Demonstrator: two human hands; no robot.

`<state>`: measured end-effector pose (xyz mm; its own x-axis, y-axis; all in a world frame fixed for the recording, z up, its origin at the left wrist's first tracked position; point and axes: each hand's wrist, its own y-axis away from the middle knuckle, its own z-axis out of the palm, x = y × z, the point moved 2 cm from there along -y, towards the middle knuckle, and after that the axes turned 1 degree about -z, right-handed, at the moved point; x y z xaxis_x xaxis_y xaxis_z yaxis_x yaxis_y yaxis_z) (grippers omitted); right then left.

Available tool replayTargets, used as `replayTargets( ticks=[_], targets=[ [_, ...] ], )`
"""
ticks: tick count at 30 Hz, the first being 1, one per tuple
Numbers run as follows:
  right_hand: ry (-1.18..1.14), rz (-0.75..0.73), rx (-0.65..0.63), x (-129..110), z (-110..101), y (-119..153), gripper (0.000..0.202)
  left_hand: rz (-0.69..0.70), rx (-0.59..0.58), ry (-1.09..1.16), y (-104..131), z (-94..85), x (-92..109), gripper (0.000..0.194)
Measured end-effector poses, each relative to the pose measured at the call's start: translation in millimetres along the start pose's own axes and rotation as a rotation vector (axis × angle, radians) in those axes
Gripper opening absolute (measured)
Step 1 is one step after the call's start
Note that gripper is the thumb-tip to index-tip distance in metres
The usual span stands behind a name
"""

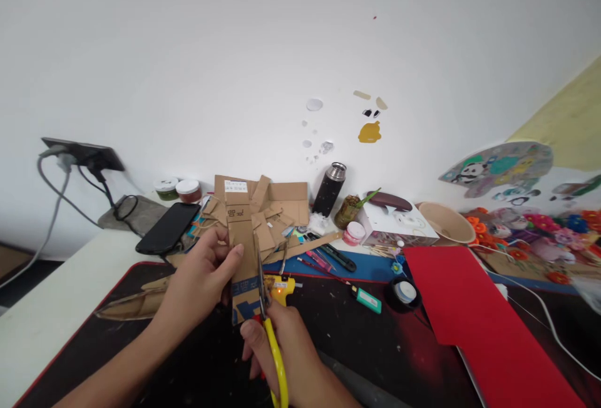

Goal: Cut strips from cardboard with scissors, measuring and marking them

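Observation:
My left hand (209, 270) pinches a long strip of brown cardboard (241, 242) between thumb and fingers, holding it upright over the dark mat. Black print and a white label mark its upper part, and blue print its lower end. In my right hand (288, 345) is a pair of scissors (275, 355) with yellow handles. Their blades point up along the strip's right edge; whether they bite into the cardboard I cannot tell. Just behind the blades lies a yellow hot glue gun (280, 289), partly hidden, with a small orange light on it.
Cardboard scraps (277, 226) pile up at the back. A black phone (169, 226) lies left, near a shaped cardboard piece (131, 305). A black flask (330, 189) stands by the wall. A cutter knife (340, 258), a teal lighter (367, 300) and a red sheet (479, 314) lie right.

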<state>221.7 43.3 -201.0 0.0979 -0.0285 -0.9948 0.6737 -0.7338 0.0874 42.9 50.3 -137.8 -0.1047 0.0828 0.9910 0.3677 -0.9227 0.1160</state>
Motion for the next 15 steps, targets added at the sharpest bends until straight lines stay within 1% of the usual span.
replayTargets(
  ticks=[4,11,15],
  targets=[
    [-0.007,0.003,-0.001,0.9,0.0,0.0,0.077,0.036,-0.037,-0.089,0.1,1.9,3.9,0.047],
    [-0.057,0.056,0.041,5.5,1.5,-1.4,0.074,0.063,-0.023,-0.109,2.7,6.6,5.3,0.045],
    [-0.048,0.042,0.041,6.5,0.7,-3.0,0.070,0.057,-0.030,-0.114,1.3,6.1,4.2,0.046]
  ],
)
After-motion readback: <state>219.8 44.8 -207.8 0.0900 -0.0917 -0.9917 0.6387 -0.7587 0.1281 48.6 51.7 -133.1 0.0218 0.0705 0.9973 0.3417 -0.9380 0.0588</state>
